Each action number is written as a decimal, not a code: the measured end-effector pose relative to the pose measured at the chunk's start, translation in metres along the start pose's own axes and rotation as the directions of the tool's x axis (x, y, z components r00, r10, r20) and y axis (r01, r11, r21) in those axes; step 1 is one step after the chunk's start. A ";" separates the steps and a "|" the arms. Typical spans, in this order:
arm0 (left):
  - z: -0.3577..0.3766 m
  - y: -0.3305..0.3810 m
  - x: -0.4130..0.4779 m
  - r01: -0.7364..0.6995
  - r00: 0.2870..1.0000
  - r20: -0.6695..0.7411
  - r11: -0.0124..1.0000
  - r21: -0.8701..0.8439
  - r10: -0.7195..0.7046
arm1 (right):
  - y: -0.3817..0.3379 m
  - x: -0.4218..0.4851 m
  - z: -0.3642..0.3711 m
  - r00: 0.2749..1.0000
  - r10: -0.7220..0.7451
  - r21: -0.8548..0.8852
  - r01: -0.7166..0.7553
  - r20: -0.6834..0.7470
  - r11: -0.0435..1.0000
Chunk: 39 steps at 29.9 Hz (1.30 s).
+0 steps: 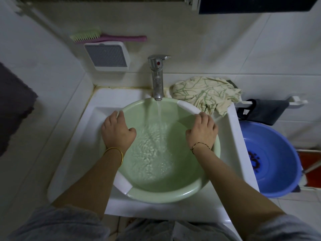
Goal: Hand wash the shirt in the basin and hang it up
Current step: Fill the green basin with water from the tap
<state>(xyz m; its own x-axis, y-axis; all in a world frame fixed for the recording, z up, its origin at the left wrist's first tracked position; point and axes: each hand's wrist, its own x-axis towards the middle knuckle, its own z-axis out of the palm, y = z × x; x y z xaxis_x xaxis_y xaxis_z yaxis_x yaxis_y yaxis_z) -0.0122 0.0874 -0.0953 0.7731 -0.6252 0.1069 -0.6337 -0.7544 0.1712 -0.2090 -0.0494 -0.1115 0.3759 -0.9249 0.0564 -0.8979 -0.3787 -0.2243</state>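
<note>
Your left hand [118,129] is clamped on the left rim of the green basin [173,197], thumb inside and fingers curled over the outer edge. Your right hand [202,129] does the same on the far side, so both grip the basin and steady it in the white sink [232,136]. The tap [157,75] is running, and its stream of water [160,119] lands near the middle. There's a shallow, rippling pool, so I'd call this the filling step, early in the job.

The shirt [205,93], cream with green lines, lies crumpled and apparently dry on the sink's back right corner, just beside the basin and not in it. Next, I'd judge, you free one hand, shut off the tap once the water is deep enough, and bring the shirt into the water.

Your fingertips are hidden behind the rim. The shirt is too bunched up to pick out a collar or sleeves. I see no soap, and no hanger or line. The only rail [298,101], on the right, already carries a dark cloth [271,110], above a blue tub [271,145].
</note>
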 end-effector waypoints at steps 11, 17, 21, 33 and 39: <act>0.001 -0.001 0.001 -0.014 1.000 -0.015 1.000 -0.004 0.014 | 0.000 0.000 0.001 1.000 0.000 0.011 0.000 -0.011 1.000; 0.001 -0.001 0.001 -0.012 1.000 -0.007 1.000 0.003 0.012 | 0.000 0.000 0.001 1.000 0.000 0.004 0.000 -0.004 1.000; 0.001 0.000 0.001 -0.008 1.000 0.002 1.000 0.001 0.008 | 0.000 0.000 0.000 1.000 0.003 0.004 -0.003 -0.003 1.000; 0.002 -0.001 0.001 -0.003 1.000 -0.004 1.000 -0.014 0.003 | 0.000 0.000 0.002 1.000 0.005 0.014 -0.005 -0.014 1.000; 0.001 -0.001 0.001 -0.004 1.000 -0.001 1.000 -0.005 0.004 | 0.000 0.001 0.001 1.000 0.007 0.006 -0.007 -0.014 1.000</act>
<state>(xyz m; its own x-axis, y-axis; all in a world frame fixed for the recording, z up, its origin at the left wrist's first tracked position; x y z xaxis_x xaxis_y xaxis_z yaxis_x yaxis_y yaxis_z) -0.0114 0.0873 -0.0963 0.7704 -0.6283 0.1084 -0.6369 -0.7508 0.1751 -0.2084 -0.0499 -0.1127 0.3662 -0.9280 0.0688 -0.8992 -0.3720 -0.2302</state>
